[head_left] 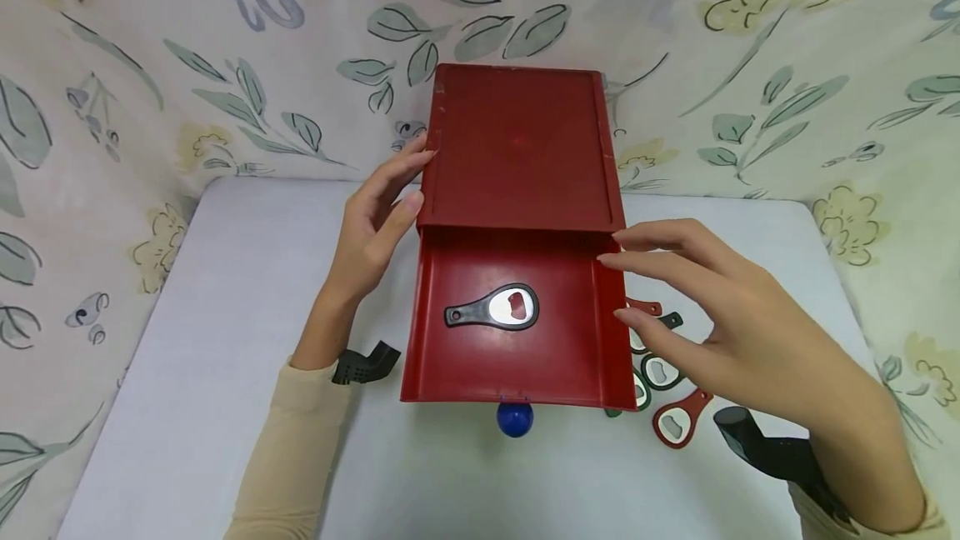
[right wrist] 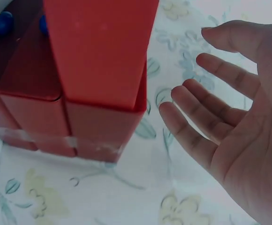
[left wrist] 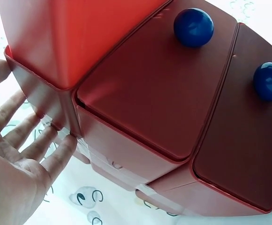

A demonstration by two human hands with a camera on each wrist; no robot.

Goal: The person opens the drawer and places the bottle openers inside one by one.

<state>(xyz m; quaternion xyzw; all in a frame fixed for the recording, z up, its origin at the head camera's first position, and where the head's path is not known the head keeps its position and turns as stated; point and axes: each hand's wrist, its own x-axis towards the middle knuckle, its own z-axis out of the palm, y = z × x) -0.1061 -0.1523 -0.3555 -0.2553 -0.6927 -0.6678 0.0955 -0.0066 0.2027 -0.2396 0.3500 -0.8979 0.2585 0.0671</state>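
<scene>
A red drawer unit (head_left: 517, 148) stands on the table, its top drawer (head_left: 442, 373) pulled out toward me by a blue knob (head_left: 514, 420). Inside that drawer lies a black-rimmed bottle opener (head_left: 468, 313). My left hand (head_left: 375, 223) rests against the unit's left side, fingers extended; the left wrist view shows its fingertips (left wrist: 63, 145) along the casing. To the right of the open drawer is my right hand (head_left: 720, 315), fingers spread and holding nothing. A gap separates it from the red wall in the right wrist view.
Several bottle openers, among them a red one (head_left: 678, 419) and a dark green one (head_left: 662, 372), lie on the white table (head_left: 420, 473) right of the drawer, partly hidden by it and my hand. Two lower drawers (left wrist: 140, 89) are closed. Floral cloth (head_left: 300, 65) hangs behind.
</scene>
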